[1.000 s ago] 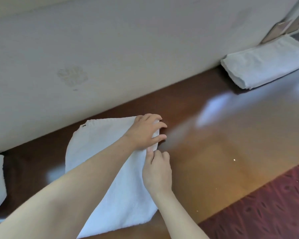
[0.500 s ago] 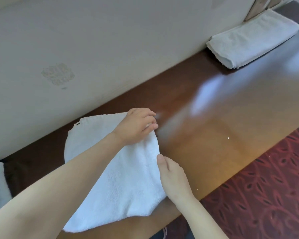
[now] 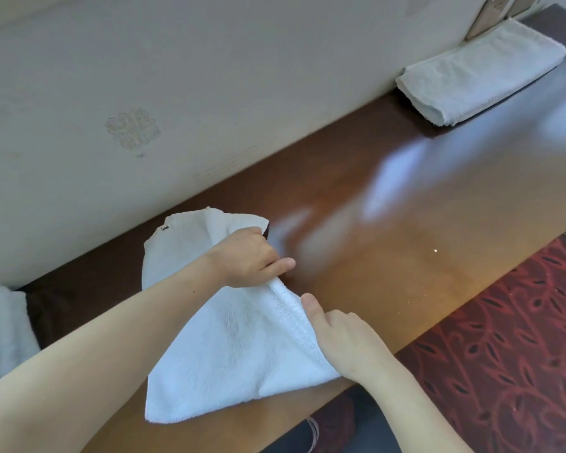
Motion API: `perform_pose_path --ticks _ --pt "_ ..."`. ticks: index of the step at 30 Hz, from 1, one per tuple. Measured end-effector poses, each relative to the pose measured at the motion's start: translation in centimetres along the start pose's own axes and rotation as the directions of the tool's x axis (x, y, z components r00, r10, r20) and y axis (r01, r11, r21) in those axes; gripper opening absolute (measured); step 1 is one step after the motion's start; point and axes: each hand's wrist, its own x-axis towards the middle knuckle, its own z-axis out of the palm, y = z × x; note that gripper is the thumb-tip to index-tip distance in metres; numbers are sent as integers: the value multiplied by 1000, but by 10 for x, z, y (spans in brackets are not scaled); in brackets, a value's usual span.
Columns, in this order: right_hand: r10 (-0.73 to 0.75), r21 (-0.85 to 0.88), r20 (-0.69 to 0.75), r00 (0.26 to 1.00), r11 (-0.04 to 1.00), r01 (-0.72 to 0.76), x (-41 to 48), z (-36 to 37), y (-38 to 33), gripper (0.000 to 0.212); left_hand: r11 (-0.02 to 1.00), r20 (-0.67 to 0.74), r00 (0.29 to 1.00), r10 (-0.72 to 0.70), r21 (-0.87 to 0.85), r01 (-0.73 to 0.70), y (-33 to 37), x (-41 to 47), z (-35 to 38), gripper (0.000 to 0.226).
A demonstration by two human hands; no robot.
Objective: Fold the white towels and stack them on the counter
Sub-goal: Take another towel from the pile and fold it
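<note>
A white towel [image 3: 236,348] lies partly unfolded on the brown wooden counter [image 3: 389,256], near its front edge. My left hand [image 3: 249,259] pinches the towel's right edge and lifts it off the counter. My right hand [image 3: 343,341] grips the same edge lower down, thumb on top of the cloth. A folded white towel [image 3: 481,73] rests at the far right of the counter against the wall.
Another white towel [image 3: 4,331] shows at the left edge of the counter. A pale wall [image 3: 209,93] runs along the back. Red patterned carpet [image 3: 520,338] lies below the counter's front edge at the right.
Both hands have taken hold of the towel's right edge and raised it; my right hand slid down the edge toward me. The camera view shifted slightly.
</note>
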Motion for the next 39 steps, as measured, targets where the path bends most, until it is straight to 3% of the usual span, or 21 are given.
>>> perform_pose_path --ticks 6,9,13,18,21,23,26,31,34,39 --pt "-48 -195 -156 987 981 17 2 12 1 81 992 -59 993 -99 72 103 -6 5 -8 53" --pt "-6 -143 -247 969 989 -31 -1 16 4 63 984 4 995 -100 147 99 -9 13 -13 58" --pt "-43 -78 -391 919 997 14 -6 22 11 50 969 66 992 -109 228 92 -23 12 -17 62" --pt "-29 -99 -418 908 995 -14 0 27 22 68 983 -23 987 -161 79 163 -40 7 -12 74" --pt "0 -93 -422 907 995 -43 1 25 24 61 975 26 980 -197 -98 199 -42 5 -10 91" --pt "-3 -101 -445 895 994 -47 1 25 25 60 971 33 983 -183 -149 186 -41 4 -8 78" --pt "-8 -106 -477 879 993 -48 1 29 28 62 979 15 989 -148 -140 149 -43 1 -3 49" --pt "9 -98 -517 856 993 -70 5 34 33 64 984 -59 983 -175 33 177 -49 -5 7 69" --pt "15 -105 -523 852 991 -82 7 37 37 62 985 -127 977 -174 -25 172 -48 -5 9 67" --pt "5 -151 -524 852 984 -98 10 35 35 62 946 -44 952 -302 -137 294 -45 1 -2 59"
